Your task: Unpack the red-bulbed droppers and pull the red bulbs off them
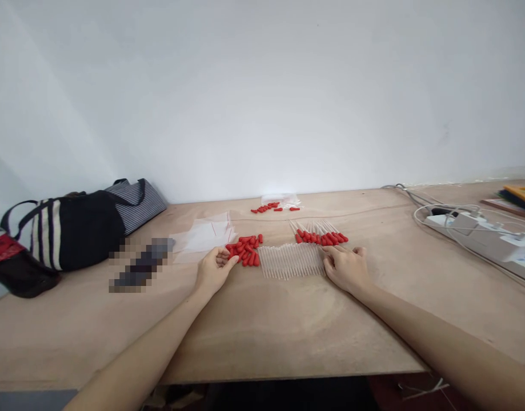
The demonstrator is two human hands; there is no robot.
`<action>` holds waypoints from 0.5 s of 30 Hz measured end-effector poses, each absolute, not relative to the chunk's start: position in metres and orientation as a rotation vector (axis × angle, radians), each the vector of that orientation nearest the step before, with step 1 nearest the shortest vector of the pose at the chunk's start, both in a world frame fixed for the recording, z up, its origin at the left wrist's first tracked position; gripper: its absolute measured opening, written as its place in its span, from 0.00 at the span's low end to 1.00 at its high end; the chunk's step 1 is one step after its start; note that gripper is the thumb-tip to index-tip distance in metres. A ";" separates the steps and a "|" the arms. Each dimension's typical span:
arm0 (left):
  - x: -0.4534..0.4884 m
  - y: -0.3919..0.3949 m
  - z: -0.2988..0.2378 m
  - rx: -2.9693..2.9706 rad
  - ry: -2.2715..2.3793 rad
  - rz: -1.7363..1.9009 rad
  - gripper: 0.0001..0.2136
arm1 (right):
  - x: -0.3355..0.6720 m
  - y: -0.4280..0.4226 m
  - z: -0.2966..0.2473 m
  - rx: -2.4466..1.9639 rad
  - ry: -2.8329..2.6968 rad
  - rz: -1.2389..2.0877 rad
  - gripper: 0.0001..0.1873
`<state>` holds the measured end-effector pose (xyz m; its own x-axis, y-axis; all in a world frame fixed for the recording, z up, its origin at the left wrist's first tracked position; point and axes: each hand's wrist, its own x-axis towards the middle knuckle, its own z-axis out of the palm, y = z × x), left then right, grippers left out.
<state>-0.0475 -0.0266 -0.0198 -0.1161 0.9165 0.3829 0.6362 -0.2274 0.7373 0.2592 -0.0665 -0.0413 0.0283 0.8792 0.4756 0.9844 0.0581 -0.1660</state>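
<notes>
Loose red rubber dropper bulbs [247, 246] lie in a pile in the middle of the table. My left hand [213, 269] rests at the pile's left edge, its fingers curled and thumb forward, closed on a bulb there. Beside the pile, thin clear dropper tubes [292, 261] are laid in a row. At the right end of this row, my right hand [347, 268] has its thumb and forefinger closed around a tube, partly hidden by the fingers. Behind the row sit droppers with red bulbs on their tubes [320, 235], tips pointing toward the wall.
Clear plastic bags [208, 233] lie left of the bulbs. More red bulbs [266, 208] and a small bag [281, 200] are near the wall. A black bag [86, 228] and a dark bottle [20, 265] stand left; power strips [480, 228] with cables lie right.
</notes>
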 end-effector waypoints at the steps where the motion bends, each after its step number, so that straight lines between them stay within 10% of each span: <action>1: -0.048 -0.026 -0.020 1.828 1.709 1.264 0.13 | 0.259 -0.067 -0.041 -1.855 -1.901 -0.301 0.15; 15: -0.040 -0.047 -0.017 2.595 1.450 1.370 0.05 | 0.260 -0.065 -0.047 -1.785 -2.056 -0.351 0.15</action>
